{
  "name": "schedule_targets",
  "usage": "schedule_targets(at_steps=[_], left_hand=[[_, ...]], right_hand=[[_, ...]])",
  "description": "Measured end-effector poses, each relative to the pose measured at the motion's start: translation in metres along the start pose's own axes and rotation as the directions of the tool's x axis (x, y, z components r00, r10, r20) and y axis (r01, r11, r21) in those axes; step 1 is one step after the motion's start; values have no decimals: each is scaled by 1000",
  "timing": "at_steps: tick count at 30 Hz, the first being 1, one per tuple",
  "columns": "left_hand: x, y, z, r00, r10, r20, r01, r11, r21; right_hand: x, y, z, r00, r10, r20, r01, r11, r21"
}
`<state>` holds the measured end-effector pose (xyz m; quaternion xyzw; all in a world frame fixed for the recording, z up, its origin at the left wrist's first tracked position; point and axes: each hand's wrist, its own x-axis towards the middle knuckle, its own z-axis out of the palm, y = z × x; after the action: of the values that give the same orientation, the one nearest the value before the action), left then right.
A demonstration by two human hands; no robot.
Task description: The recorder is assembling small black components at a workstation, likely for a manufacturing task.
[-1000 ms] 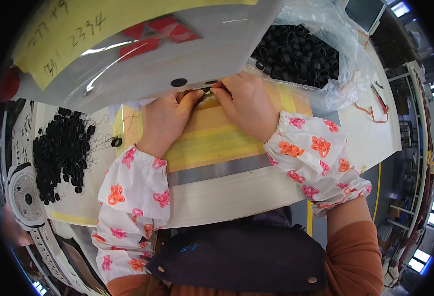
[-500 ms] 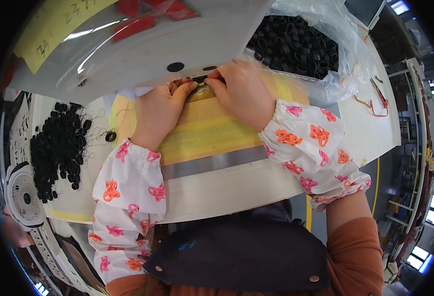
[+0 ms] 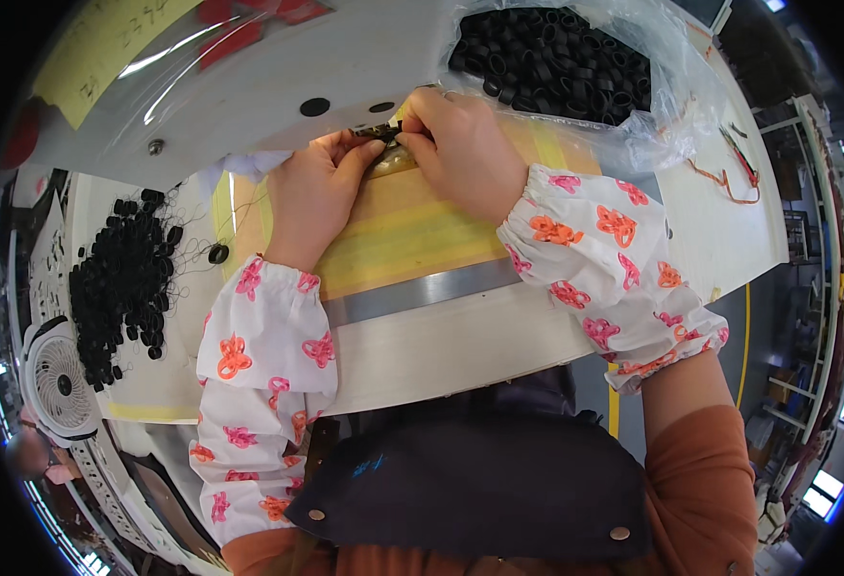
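Under the front edge of a grey machine head [image 3: 239, 106], both hands meet at a small black piece [image 3: 390, 136]. My left hand [image 3: 324, 197] pinches its near left side between thumb and forefinger. From the right, my right hand [image 3: 465, 144] also has thumb and forefinger closed on it. The piece's full shape is hidden by my fingertips and the machine. Below the fingers lies a yellow-taped work surface [image 3: 412, 235]. To the left, a heap of black rings [image 3: 124, 278] trails loose threads, and a single black ring [image 3: 218, 253] lies apart, nearer my left hand.
A clear plastic bag [image 3: 676, 72] full of black bands [image 3: 556, 67] stands at the back right. Beyond it lie red-handled snips [image 3: 743, 158] with an orange cord. A white fan [image 3: 60, 384] is at the left table edge. A metal strip [image 3: 431, 288] crosses the table's front.
The whole view has shifted and tilted slightly. Both hands stay together at the machine, still pinching, with the fingertips slightly rearranged around the black piece.
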<state>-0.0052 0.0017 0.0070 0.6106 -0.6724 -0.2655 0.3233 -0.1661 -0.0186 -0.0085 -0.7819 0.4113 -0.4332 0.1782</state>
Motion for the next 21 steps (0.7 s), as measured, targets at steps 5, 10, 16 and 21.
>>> schedule_targets(at_steps=[5,10,16,21], left_hand=[[-2,1,-2,995,85,-43,-76,983,168],[-24,-3,-2,966,236,-110,-221,967,129],[-70,-36,-57,967,189,-170,-90,880,466],[-72,-49,-81,953,48,-298,27,969,244]], right_hand=[[-1,1,5,1000,-8,-21,7,998,-64],[-1,-4,-5,992,-113,53,116,992,-50],[16,16,-67,980,-148,133,196,826,-528],[26,24,-61,954,-124,271,271,744,-610]])
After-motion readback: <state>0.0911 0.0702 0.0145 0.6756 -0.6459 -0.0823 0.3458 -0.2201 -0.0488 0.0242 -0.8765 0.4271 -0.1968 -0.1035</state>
